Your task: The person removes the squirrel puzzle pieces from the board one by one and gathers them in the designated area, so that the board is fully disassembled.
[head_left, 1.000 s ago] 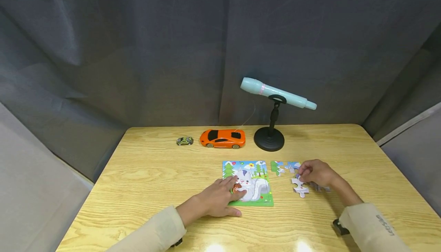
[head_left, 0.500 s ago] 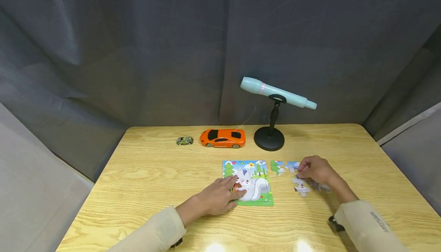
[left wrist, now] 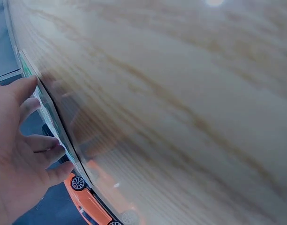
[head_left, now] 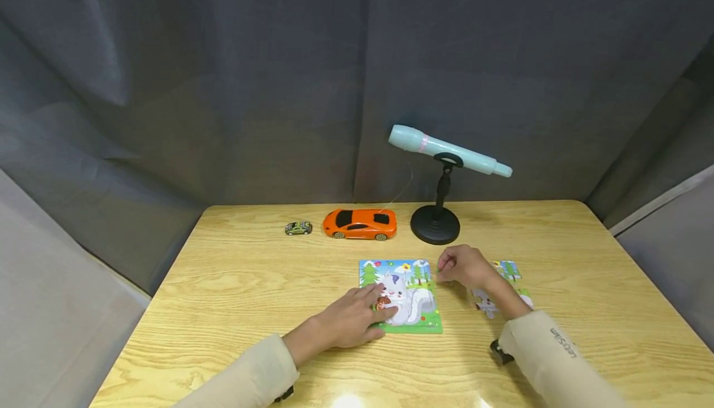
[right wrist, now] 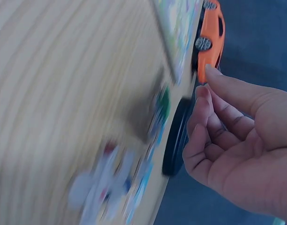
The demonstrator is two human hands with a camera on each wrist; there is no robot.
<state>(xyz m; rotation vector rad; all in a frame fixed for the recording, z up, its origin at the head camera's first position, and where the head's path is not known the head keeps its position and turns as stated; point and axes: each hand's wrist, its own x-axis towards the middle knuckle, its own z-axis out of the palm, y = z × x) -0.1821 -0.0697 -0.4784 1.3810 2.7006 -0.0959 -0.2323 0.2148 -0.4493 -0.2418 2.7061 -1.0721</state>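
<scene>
My left hand (head_left: pixel 352 319) rests on the left part of a square squirrel picture board (head_left: pixel 418 304), its fingers spread over the printed squirrel. In the left wrist view those fingers (left wrist: pixel 49 142) meet the board's surface. Just right of the board is my right hand (head_left: pixel 467 266), bent over a green-edged jigsaw piece it mostly covers. From the right wrist, thumb and forefinger come near each other with nothing seen between them; the green jigsaw piece (right wrist: pixel 163 104) lies beyond, blurred. White jigsaw pieces (head_left: pixel 484 303) lie under the right forearm, and a tree-and-sky jigsaw piece (head_left: pixel 508 269) sits past the wrist.
Along the back of the wooden table (head_left: pixel 240 290) stand a small green toy car (head_left: pixel 298 228), an orange toy car (head_left: pixel 359 224) and a black round-based stand (head_left: pixel 435 225) bearing a pale blue microphone (head_left: pixel 452 151). A dark cloth hangs behind.
My right hand has moved left from the white jigsaw pieces to the green-edged one beside the board, uncovering pieces at the right. My left thumb has drawn in; that hand otherwise stays put.
</scene>
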